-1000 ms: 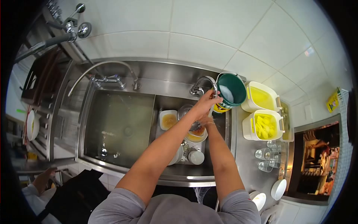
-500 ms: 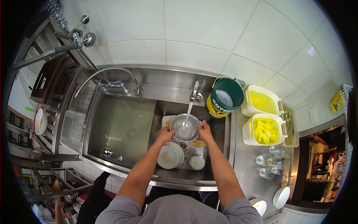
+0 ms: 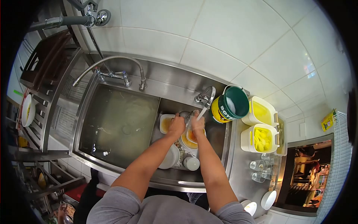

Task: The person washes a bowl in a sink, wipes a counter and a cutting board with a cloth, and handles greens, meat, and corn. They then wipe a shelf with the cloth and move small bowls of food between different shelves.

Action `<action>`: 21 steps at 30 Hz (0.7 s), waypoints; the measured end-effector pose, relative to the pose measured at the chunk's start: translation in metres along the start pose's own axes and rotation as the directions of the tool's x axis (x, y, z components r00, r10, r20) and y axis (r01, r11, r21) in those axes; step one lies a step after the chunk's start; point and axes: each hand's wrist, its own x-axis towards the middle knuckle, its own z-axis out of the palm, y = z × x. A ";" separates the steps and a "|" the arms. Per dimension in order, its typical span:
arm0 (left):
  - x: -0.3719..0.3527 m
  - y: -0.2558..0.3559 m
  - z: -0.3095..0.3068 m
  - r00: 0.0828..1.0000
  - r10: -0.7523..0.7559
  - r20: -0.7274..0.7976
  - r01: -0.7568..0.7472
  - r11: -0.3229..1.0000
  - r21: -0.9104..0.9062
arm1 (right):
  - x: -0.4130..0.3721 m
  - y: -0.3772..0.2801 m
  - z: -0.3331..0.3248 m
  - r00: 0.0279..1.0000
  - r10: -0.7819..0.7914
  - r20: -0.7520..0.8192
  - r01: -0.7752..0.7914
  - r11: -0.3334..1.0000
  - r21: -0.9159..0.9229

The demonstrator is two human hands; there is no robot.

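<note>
Over the right basin, a metal bowl (image 3: 184, 114) is tipped almost edge-on and mostly hidden behind my hands. My left hand (image 3: 176, 126) is closed on its near side. My right hand (image 3: 198, 122) grips its other side, partly blurred, and water from the running tap (image 3: 209, 98) falls over it. Beneath my hands lie dishes with orange liquid (image 3: 190, 139). A white dish with brownish liquid (image 3: 165, 124) is left of them. White bowls (image 3: 170, 158) sit under my left forearm, and a small white cup (image 3: 191, 163) stands to their right.
Cloudy water fills the left basin (image 3: 119, 123), with a curved hose tap (image 3: 112, 58) behind it. A green and yellow bucket (image 3: 220, 112) stands behind the right basin. On the right counter are white tubs (image 3: 250, 139), glasses (image 3: 258, 177) and a white bowl (image 3: 268, 200).
The metal bowl, earlier held level under the water stream, is now tipped up between my hands. My hands have drawn closer together. The view has turned and shifted.
</note>
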 end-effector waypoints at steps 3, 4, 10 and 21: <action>0.002 0.018 -0.014 0.994 0.081 0.077 -0.086 0.995 0.054 | 0.020 0.052 0.019 0.988 -0.024 0.153 0.035 0.997 -0.069; 0.002 0.023 -0.020 0.984 0.123 0.126 -0.135 0.987 0.088 | 0.016 0.055 0.015 0.965 -0.140 0.220 0.180 0.968 -0.177; 0.016 0.003 0.004 0.895 0.409 0.178 -0.446 0.835 0.324 | 0.003 0.017 -0.018 0.978 -0.152 0.140 0.181 0.956 -0.232; 0.034 0.006 -0.016 0.924 0.372 -0.087 -0.381 0.881 -0.281 | -0.016 0.080 0.018 0.913 -0.205 0.353 -0.132 0.670 0.731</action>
